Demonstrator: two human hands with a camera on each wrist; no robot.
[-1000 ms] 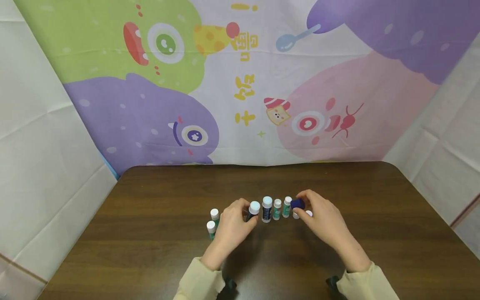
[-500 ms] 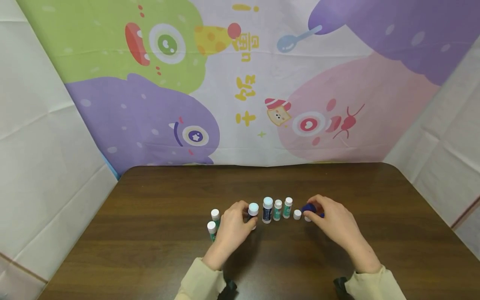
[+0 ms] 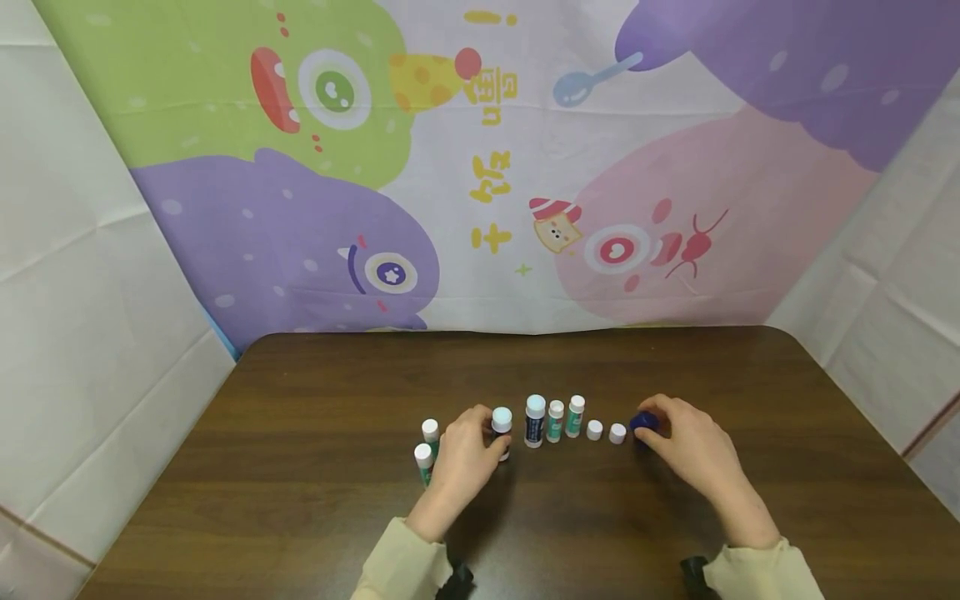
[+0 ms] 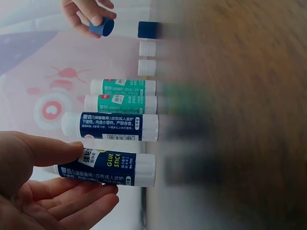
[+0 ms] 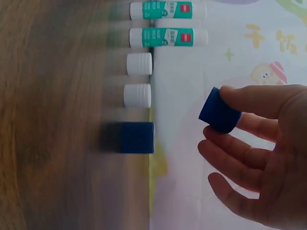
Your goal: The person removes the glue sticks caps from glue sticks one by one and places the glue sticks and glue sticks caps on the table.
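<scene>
My left hand (image 3: 467, 450) grips a dark blue glue stick (image 4: 110, 167) between thumb and fingers. The stick is upright, its pale top (image 3: 502, 419) showing above the hand and its white base at about table level. My right hand (image 3: 693, 446) pinches a blue cap (image 5: 220, 111), tilted and held above the table. A second blue cap (image 5: 137, 137) stands on the table beneath it. Just left of my right hand are two white caps (image 3: 594, 430). Another dark blue glue stick (image 3: 534, 423) stands right of my left hand, beside two green glue sticks (image 3: 574, 418).
Two more green glue sticks with white tops (image 3: 424, 457) stand left of my left hand, partly hidden by it. The brown wooden table (image 3: 300, 517) ends at the back against a cartoon-printed cloth (image 3: 480, 283).
My right hand has moved to the right with the blue cap, past the two white caps, now uncovered. The glue stick in my left hand has shifted slightly left and down in the head view.
</scene>
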